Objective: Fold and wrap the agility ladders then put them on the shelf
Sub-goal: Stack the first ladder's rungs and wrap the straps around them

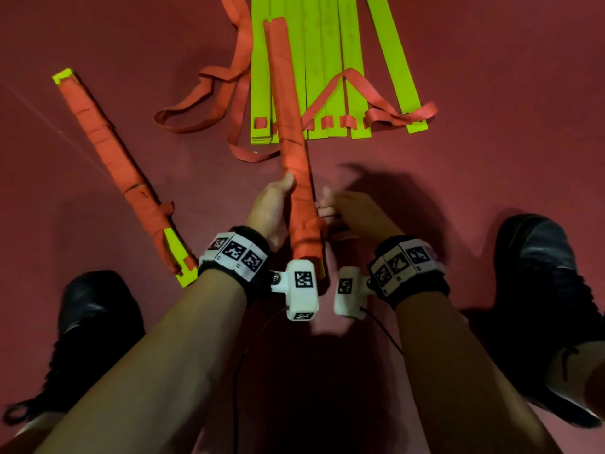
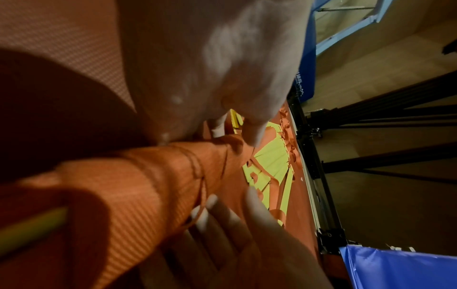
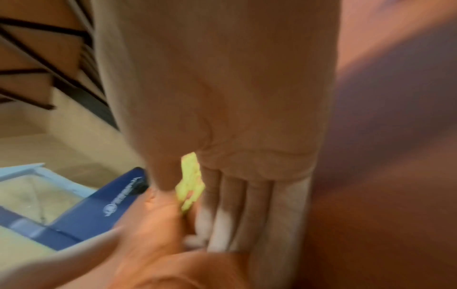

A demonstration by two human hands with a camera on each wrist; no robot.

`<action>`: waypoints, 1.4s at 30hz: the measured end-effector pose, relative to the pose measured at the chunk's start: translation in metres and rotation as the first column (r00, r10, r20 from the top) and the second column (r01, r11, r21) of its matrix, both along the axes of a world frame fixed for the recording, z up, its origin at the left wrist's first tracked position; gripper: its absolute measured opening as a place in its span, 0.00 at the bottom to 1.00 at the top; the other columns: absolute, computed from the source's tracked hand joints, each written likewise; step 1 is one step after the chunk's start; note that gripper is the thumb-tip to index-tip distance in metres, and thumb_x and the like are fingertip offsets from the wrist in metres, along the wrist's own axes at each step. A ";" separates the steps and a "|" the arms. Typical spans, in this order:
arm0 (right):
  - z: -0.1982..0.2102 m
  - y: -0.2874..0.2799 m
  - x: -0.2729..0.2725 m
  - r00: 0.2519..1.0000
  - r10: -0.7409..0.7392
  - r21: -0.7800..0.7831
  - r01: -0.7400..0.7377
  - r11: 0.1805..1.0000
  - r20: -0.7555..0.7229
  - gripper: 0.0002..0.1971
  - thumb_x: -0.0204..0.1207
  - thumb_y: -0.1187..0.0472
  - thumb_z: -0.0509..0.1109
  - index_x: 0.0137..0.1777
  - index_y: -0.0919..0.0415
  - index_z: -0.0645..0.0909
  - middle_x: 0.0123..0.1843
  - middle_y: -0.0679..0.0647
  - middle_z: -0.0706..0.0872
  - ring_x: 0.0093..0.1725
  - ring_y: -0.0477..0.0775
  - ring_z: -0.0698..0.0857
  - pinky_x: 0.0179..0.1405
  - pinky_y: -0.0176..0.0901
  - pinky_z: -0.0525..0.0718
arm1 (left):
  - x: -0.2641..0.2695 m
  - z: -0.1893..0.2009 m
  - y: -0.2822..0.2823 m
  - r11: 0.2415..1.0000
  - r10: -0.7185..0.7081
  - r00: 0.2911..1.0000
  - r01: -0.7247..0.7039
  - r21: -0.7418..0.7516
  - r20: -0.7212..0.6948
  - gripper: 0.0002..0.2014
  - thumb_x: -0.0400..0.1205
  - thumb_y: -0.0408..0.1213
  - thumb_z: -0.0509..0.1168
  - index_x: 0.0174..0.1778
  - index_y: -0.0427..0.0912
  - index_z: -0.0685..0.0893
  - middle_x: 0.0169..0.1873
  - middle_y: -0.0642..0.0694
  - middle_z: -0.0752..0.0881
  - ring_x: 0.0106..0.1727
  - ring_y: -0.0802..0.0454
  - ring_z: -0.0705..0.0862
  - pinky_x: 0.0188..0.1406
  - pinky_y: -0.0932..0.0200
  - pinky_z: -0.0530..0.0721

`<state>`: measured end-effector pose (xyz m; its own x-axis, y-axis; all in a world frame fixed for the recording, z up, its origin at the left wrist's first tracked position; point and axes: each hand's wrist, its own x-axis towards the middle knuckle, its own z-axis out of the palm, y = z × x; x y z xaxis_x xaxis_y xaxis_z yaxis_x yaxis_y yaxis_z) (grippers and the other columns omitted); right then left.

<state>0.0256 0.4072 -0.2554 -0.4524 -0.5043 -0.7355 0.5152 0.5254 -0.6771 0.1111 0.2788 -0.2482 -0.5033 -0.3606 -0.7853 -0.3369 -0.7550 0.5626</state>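
The wrapped ladder (image 1: 292,152) is being gripped by the left hand (image 1: 269,209), while straight right hand (image 1: 352,213) fingers (image 1: 327,212) are touching it.

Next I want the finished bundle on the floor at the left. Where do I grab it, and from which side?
Grip the wrapped bundle about mid-length, coming straight down from above, fingers across its narrow width. It lies flat and diagonal on the floor, apart from everything else, and the orange strap covers the middle evenly. Probably avoid the knot and the bare yellow ends, where it would hang lopsided.
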 end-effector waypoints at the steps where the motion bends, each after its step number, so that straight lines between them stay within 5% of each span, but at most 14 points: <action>1: 0.000 -0.001 0.000 0.999 0.037 0.004 -0.037 0.999 -0.023 0.14 0.86 0.50 0.69 0.52 0.62 0.84 0.44 0.54 0.87 0.43 0.54 0.86 0.45 0.48 0.89 | 0.000 -0.002 0.002 1.000 -0.010 1.000 0.010 0.005 0.003 0.25 0.88 0.46 0.67 0.71 0.25 0.80 0.54 0.30 0.90 0.49 0.35 0.92 0.50 0.36 0.93; 6: -0.003 0.010 -0.002 0.989 0.140 0.038 -0.138 0.990 -0.050 0.14 0.75 0.68 0.80 0.58 0.74 0.88 0.45 0.61 0.90 0.42 0.52 0.89 0.46 0.43 0.91 | 0.000 -0.020 -0.005 0.991 -0.037 0.995 0.048 -0.122 0.095 0.06 0.89 0.35 0.67 0.50 0.36 0.86 0.39 0.35 0.88 0.31 0.45 0.88 0.30 0.52 0.91; 9: -0.001 0.014 0.000 0.983 0.183 0.048 -0.182 0.982 -0.019 0.12 0.77 0.74 0.76 0.58 0.80 0.85 0.38 0.58 0.87 0.30 0.44 0.86 0.32 0.34 0.87 | 0.000 -0.025 -0.011 0.992 -0.060 0.993 0.070 -0.101 0.105 0.07 0.90 0.35 0.65 0.51 0.34 0.84 0.39 0.34 0.86 0.34 0.42 0.87 0.31 0.50 0.91; 12: 0.012 0.010 -0.003 0.965 0.254 0.086 -0.259 0.962 0.065 0.04 0.78 0.78 0.73 0.51 0.77 0.85 0.38 0.62 0.85 0.30 0.51 0.86 0.29 0.38 0.88 | -0.004 -0.020 -0.016 0.997 -0.052 0.993 0.058 -0.059 0.108 0.08 0.91 0.34 0.63 0.49 0.34 0.82 0.36 0.34 0.86 0.33 0.42 0.87 0.38 0.44 0.90; 17: 0.025 0.005 -0.025 0.903 0.413 0.213 -0.382 0.899 -0.121 0.10 0.76 0.68 0.79 0.34 0.57 0.87 0.28 0.53 0.87 0.28 0.50 0.84 0.32 0.43 0.87 | -0.005 -0.015 -0.011 0.996 -0.071 0.997 0.072 -0.043 0.028 0.06 0.92 0.35 0.61 0.56 0.36 0.80 0.39 0.36 0.85 0.32 0.46 0.89 0.33 0.50 0.92; 20: 0.020 -0.003 -0.023 0.913 0.240 0.106 -0.217 0.970 -0.330 0.17 0.78 0.48 0.75 0.34 0.60 0.87 0.33 0.62 0.88 0.36 0.58 0.86 0.45 0.64 0.87 | -0.006 -0.009 -0.006 0.996 -0.086 0.995 0.085 -0.040 -0.046 0.08 0.91 0.33 0.62 0.65 0.37 0.79 0.43 0.37 0.87 0.35 0.49 0.89 0.32 0.54 0.92; 22: 0.018 -0.018 -0.019 0.921 0.117 0.041 -0.109 0.993 -0.372 0.27 0.71 0.31 0.72 0.41 0.59 0.88 0.37 0.58 0.91 0.40 0.59 0.90 0.53 0.70 0.88 | -0.006 -0.004 0.004 0.996 -0.078 0.993 0.074 -0.048 -0.092 0.09 0.90 0.31 0.63 0.66 0.36 0.80 0.49 0.34 0.88 0.43 0.43 0.90 0.43 0.49 0.92; 24: 0.025 -0.035 -0.016 0.900 0.155 0.070 -0.139 0.988 -0.408 0.32 0.63 0.26 0.73 0.47 0.57 0.89 0.40 0.53 0.93 0.45 0.55 0.92 0.54 0.61 0.89 | -0.005 -0.001 0.013 0.990 -0.096 0.991 0.085 -0.117 -0.096 0.12 0.85 0.29 0.68 0.65 0.36 0.82 0.54 0.34 0.90 0.52 0.40 0.90 0.52 0.45 0.89; 26: 0.032 -0.047 -0.016 0.808 0.260 0.210 -0.173 0.962 -0.529 0.32 0.57 0.26 0.76 0.42 0.57 0.89 0.35 0.51 0.90 0.41 0.53 0.90 0.41 0.50 0.85 | 0.000 0.005 0.015 0.932 -0.167 0.986 0.151 -0.331 -0.022 0.15 0.79 0.29 0.71 0.62 0.37 0.84 0.48 0.39 0.91 0.46 0.46 0.90 0.46 0.49 0.88; 29: 0.039 -0.062 -0.015 0.673 0.307 0.293 -0.138 0.946 -0.673 0.26 0.64 0.34 0.80 0.31 0.59 0.84 0.27 0.52 0.83 0.32 0.51 0.83 0.31 0.47 0.72 | 0.014 0.021 -0.004 0.855 -0.280 0.960 0.248 -0.456 -0.001 0.14 0.80 0.28 0.73 0.61 0.38 0.87 0.46 0.41 0.91 0.44 0.52 0.88 0.46 0.52 0.86; 32: 0.036 -0.071 -0.011 0.847 0.198 0.097 -0.172 0.980 -0.493 0.25 0.65 0.39 0.82 0.31 0.63 0.85 0.27 0.51 0.84 0.29 0.49 0.80 0.31 0.47 0.76 | 0.036 0.046 -0.052 0.893 -0.386 0.921 0.363 -0.268 -0.040 0.09 0.82 0.42 0.72 0.57 0.45 0.89 0.46 0.50 0.91 0.52 0.49 0.87 0.54 0.52 0.84; 35: 0.031 -0.078 0.005 0.920 0.309 -0.067 -0.334 0.940 -0.241 0.26 0.71 0.45 0.81 0.43 0.73 0.86 0.34 0.57 0.85 0.34 0.53 0.84 0.37 0.47 0.81 | 0.057 0.056 -0.105 0.933 -0.194 0.979 0.202 -0.298 0.056 0.15 0.83 0.58 0.69 0.58 0.53 0.85 0.51 0.55 0.92 0.58 0.51 0.89 0.57 0.49 0.85; 38: 0.022 -0.083 0.039 0.855 0.479 -0.133 -0.508 0.851 -0.198 0.18 0.76 0.53 0.79 0.51 0.72 0.88 0.40 0.55 0.89 0.39 0.48 0.85 0.44 0.42 0.83 | 0.076 0.050 -0.122 0.899 -0.167 0.982 0.189 -0.394 0.090 0.27 0.81 0.51 0.76 0.74 0.48 0.80 0.59 0.50 0.92 0.55 0.54 0.91 0.54 0.48 0.91; 42: 0.010 -0.085 0.070 0.852 0.520 -0.220 -0.520 0.826 -0.060 0.16 0.70 0.57 0.82 0.55 0.64 0.90 0.52 0.60 0.93 0.51 0.53 0.89 0.63 0.59 0.84 | 0.099 0.040 -0.124 0.923 -0.078 0.989 0.120 -0.366 0.127 0.30 0.78 0.38 0.80 0.76 0.40 0.79 0.51 0.44 0.91 0.44 0.52 0.90 0.42 0.50 0.93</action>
